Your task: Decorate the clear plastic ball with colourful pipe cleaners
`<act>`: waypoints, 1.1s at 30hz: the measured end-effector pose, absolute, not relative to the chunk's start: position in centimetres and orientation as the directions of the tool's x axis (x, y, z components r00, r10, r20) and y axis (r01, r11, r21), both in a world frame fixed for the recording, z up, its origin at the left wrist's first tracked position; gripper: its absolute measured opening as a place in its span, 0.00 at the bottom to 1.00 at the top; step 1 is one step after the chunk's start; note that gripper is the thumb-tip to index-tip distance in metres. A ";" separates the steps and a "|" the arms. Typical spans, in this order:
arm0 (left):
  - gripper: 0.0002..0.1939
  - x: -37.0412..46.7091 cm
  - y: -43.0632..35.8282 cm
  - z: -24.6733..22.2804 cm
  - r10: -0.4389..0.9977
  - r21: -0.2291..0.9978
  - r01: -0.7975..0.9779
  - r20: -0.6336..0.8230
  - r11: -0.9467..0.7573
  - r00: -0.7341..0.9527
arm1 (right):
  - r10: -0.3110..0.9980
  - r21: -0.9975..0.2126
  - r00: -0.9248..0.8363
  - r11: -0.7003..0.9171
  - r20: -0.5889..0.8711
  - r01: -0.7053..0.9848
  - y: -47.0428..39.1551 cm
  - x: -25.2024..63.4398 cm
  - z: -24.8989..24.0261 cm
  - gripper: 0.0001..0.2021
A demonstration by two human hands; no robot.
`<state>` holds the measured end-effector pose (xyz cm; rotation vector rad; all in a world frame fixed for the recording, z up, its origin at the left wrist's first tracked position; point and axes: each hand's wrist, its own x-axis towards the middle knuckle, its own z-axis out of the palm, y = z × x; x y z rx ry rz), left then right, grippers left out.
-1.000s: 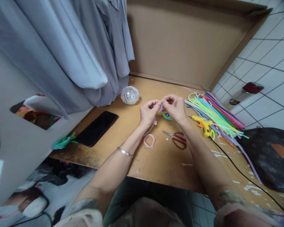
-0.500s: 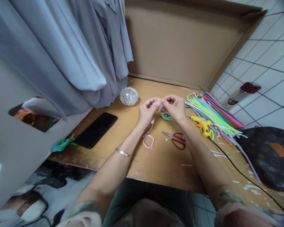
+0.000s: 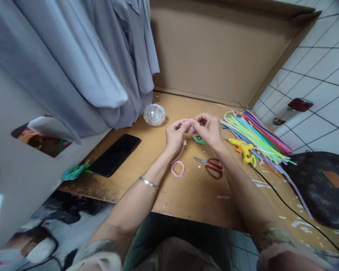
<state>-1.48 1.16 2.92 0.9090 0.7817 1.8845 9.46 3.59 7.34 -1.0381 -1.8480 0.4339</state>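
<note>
Pinching a small, pale pink piece (image 3: 191,120) between them, the left hand (image 3: 175,134) and right hand (image 3: 209,130) meet above the table (image 3: 149,150). From where I stand, the grip hides most of it; a slim pink strip (image 3: 180,154) curves down toward a rounded pink ring (image 3: 172,169).

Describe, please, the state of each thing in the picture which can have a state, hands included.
Left hand: fingertips pinched on a small pink piece
Right hand: fingertips pinched at the same piece
Scissors: lying flat, not held
Glue gun: on its side; hot or cold, cannot tell
Phone: screen dark
Fuzzy sticks: loose pile
</note>
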 end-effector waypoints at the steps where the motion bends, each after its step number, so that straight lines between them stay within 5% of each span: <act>1: 0.18 -1.4 1.2 2.8 0.898 0.791 -0.453 0.265 -0.411 -0.352 | 0.805 -0.662 -0.210 0.580 0.554 0.475 3.6 9.5 7.3 0.08; 11: 0.19 -1.5 1.4 2.6 0.918 0.786 -0.503 0.202 -0.361 -0.343 | 0.781 -0.615 -0.228 0.604 0.581 0.507 3.6 9.4 7.0 0.09; 21: 0.19 -1.4 1.4 2.5 0.907 0.799 -0.452 0.263 -0.396 -0.329 | 0.640 -0.319 -0.383 0.709 0.667 0.629 2.8 9.8 7.4 0.09; 33: 0.19 -1.2 1.7 2.1 0.923 0.796 -0.492 0.212 -0.353 -0.321 | 0.692 -0.349 -0.393 0.675 0.606 0.650 3.4 10.1 7.2 0.09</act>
